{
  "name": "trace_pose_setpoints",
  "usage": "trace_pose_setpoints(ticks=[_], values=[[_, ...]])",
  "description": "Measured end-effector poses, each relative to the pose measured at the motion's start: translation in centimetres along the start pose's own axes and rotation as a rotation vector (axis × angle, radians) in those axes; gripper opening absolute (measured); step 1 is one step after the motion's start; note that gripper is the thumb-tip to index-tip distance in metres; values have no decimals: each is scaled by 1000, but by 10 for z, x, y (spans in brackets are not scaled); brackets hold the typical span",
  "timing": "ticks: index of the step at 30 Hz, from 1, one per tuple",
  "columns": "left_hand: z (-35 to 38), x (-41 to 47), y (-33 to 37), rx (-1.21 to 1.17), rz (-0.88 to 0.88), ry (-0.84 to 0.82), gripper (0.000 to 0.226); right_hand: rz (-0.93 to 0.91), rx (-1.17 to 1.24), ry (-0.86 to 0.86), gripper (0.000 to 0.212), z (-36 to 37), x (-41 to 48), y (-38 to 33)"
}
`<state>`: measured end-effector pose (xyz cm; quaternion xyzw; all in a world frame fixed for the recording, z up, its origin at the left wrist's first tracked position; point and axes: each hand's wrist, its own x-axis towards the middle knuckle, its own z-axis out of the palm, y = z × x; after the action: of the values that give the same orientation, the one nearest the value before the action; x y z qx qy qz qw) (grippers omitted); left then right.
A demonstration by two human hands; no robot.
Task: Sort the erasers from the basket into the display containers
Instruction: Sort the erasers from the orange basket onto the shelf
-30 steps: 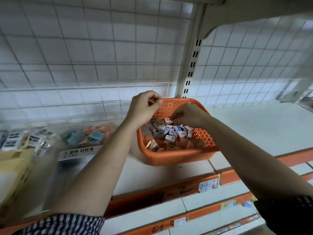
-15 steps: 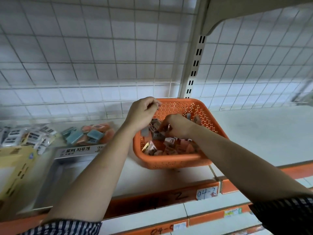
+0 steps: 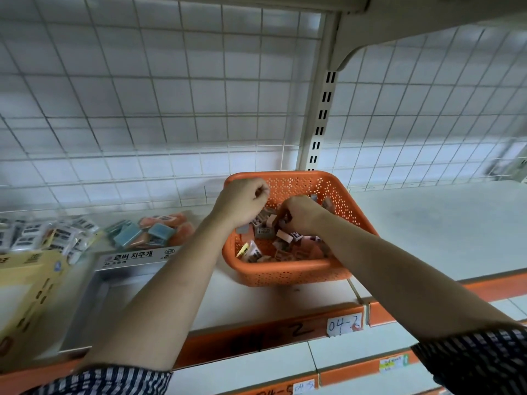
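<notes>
Head view: erasers (image 3: pixel 283 237) lie heaped in the orange basket (image 3: pixel 288 276) on the shelf (image 3: pixel 427 223). Right grip (image 3: pixel 299 213) sits among them, pinching erasers; left grip (image 3: pixel 242 201) hovers clenched over the basket's left rim (contents impossible to tell).

The white shelf (image 3: pixel 427 223) carries an orange perforated basket (image 3: pixel 285 273); left of the basket, a clear display container (image 3: pixel 131 256) and a yellow box (image 3: pixel 25 280)

basket (image 3: pixel 288 273) on shelf (image 3: pixel 427 223), erasers (image 3: pixel 281 240) inside, containers (image 3: pixel 125 260) left
</notes>
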<state>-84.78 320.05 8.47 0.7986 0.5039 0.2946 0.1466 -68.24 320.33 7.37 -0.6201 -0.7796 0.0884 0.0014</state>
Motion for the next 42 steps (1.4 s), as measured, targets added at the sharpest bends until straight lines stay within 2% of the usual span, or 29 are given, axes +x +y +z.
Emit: trace_pose_setpoints(ticks=[8, 11, 17, 24, 29, 33, 36, 39, 42], values=[[4, -2, 3, 294, 78, -37, 23, -10, -5, -12, 34, -4, -4, 0], [4, -1, 3, 311, 90, -39, 23, -17, 11, -27, 40, -4, -5, 0], [5, 0, 3, 310, 84, -36, 22, -31, 87, -21, 28, -6, -7, 3], [4, -1, 4, 304, 89, -22, 23, -30, -25, -52, 25, 1, -1, 1], [3, -1, 3, 255, 79, -14, 22, -27, 28, 21, 22, -1, 1, 3], [2, -2, 3, 218, 78, -31, 20, 20, 190, 188, 23, -19, -6, 13], [0, 0, 2, 185, 110, -81, 19, 104, 514, 315, 18, -38, -23, 26], [-2, 4, 4, 185, 155, -159, 20, 98, 894, 351, 22, -49, -48, 38], [1, 12, 12, 237, 237, -337, 23, 64, 1155, 388, 24, -47, -71, 43]])
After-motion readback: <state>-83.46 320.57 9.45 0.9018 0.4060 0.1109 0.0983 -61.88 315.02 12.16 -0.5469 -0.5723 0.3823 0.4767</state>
